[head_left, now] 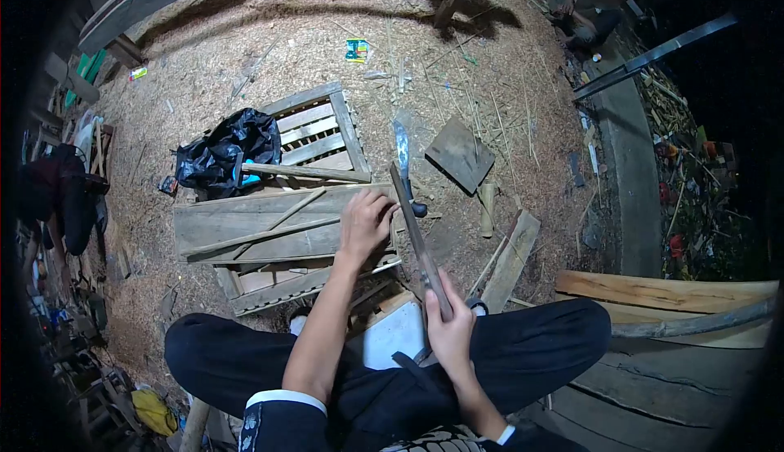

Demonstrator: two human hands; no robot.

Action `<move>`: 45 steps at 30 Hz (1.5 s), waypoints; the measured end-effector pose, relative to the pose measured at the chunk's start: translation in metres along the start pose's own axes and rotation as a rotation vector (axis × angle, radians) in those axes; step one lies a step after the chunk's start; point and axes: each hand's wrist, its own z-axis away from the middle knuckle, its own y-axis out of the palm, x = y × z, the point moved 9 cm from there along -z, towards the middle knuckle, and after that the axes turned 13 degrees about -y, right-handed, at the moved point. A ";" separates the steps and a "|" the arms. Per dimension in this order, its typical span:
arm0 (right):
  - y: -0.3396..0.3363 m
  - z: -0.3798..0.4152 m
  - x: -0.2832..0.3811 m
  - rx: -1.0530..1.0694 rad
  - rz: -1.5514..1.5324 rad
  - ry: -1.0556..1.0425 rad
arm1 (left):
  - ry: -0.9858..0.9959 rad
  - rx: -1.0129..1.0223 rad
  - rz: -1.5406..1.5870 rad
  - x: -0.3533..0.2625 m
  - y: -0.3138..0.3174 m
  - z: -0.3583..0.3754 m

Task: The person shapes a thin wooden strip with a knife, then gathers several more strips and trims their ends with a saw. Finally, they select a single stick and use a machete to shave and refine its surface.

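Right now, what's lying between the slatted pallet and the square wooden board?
In the head view, a dark-handled bladed tool lies between the slatted pallet and the square wooden board.

I sit in what looks like a rough workshop for wood. The ground point(302, 52) all around me is covered in little wood bits. In front of me I see old boards point(253, 225), a slatted wooden frame point(349, 129) and a tool with a long blade point(401, 146), and there are big planks point(653, 387) on my right. Past the grey strip point(627, 174) on that side lies a heap of scraps point(682, 158).
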 end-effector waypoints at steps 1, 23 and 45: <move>-0.002 0.001 0.002 -0.016 -0.003 -0.026 | -0.009 -0.009 0.008 0.001 0.000 0.000; 0.024 -0.039 0.002 0.089 0.017 0.107 | -0.005 0.024 -0.021 0.002 0.003 0.003; -0.001 0.004 0.007 -0.012 -0.012 -0.032 | -0.024 0.000 -0.012 0.002 0.002 0.000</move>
